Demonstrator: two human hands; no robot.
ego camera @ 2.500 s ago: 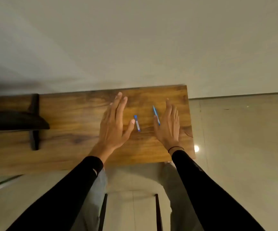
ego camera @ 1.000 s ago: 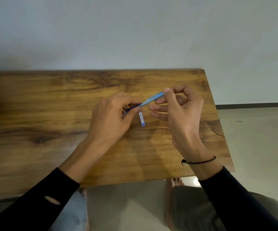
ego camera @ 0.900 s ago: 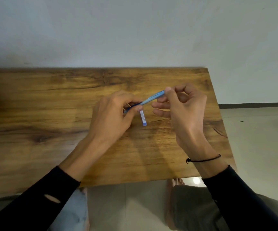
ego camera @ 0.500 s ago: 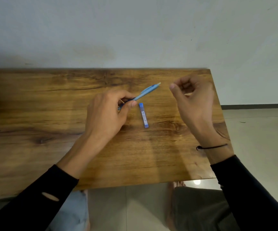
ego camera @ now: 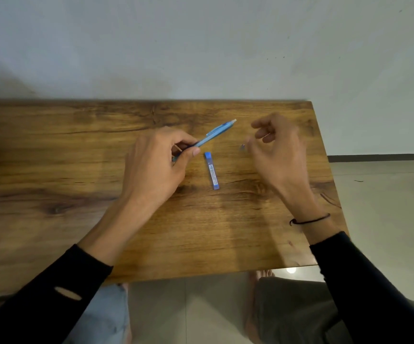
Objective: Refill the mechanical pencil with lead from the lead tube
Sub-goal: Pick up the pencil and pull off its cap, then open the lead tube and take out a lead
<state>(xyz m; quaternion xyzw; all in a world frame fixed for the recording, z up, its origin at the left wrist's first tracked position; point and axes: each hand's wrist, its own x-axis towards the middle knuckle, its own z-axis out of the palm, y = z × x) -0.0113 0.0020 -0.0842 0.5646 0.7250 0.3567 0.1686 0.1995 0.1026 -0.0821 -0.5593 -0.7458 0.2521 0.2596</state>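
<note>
The left hand [ego camera: 156, 167] grips the blue mechanical pencil [ego camera: 215, 133] by its lower end. The lead tube [ego camera: 211, 174] lies on the desk [ego camera: 52, 170] between it and the loosely curled right hand [ego camera: 277, 150], which holds nothing I can make out.

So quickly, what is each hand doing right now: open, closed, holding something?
Left hand: closed on the pencil, lifted above the table.
Right hand: fingers loosely curled; a tiny thing at its fingertips, cannot tell if held.

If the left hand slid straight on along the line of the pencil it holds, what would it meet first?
Nothing, it seems: the left hand aims the pencil up-right over bare table, passing left of the right hand. Depth is unclear.
</note>
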